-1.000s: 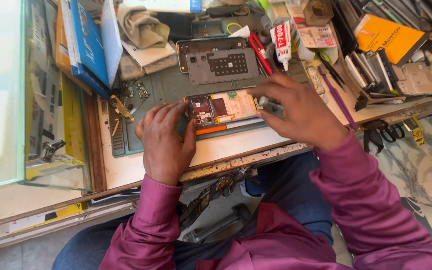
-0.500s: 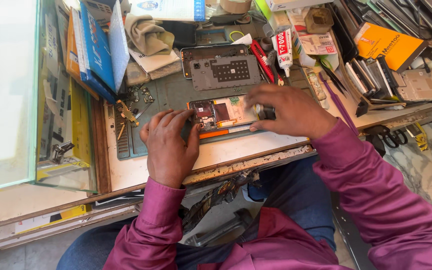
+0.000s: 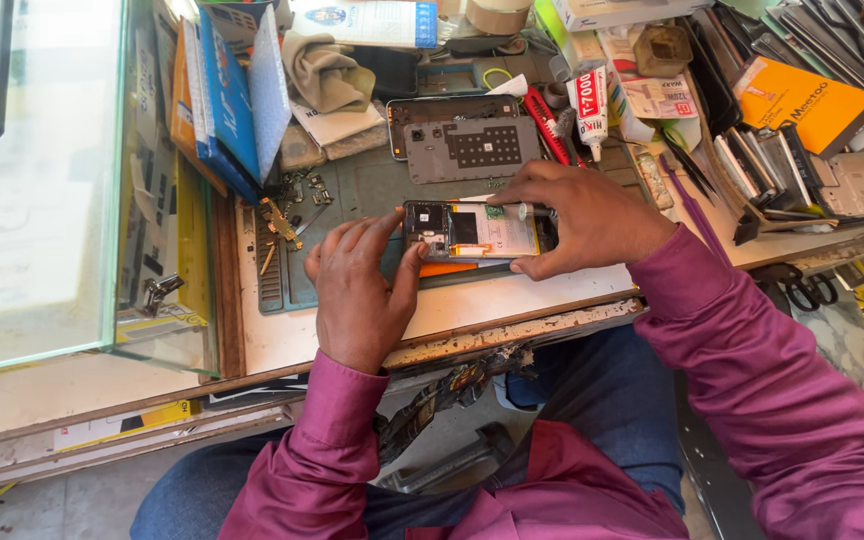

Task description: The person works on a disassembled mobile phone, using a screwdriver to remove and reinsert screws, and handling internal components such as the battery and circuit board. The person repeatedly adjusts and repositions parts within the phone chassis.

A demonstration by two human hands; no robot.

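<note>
**Inspector:** Purple sleeves, bare hands. The right hand (image 3: pixel 592 215) is closed around the right end of the opened phone (image 3: pixel 472 230), thumb on the near edge, fingers over the far edge. The left hand (image 3: pixel 357 290) lies flat, fingers spread, thumb tip pressing the phone's left end. The phone lies back-off on the grey mat (image 3: pixel 362 190), near the bench's front edge.

**Assistant:** Advice for the step?

**Inspector:** In my judgement, hold both ends steady, keep pressure light over the exposed battery and board, and keep the phone flat on the mat.

**Assistant:** Containers?

**Inspector:** At twelve o'clock from the phone, a removed back cover (image 3: pixel 467 148). At one o'clock, a glue tube (image 3: pixel 590 105). At ten o'clock, small loose metal parts (image 3: pixel 282 220) lie on the mat. At nine o'clock, a glass case (image 3: pixel 42 190); its contents are unclear.
</note>
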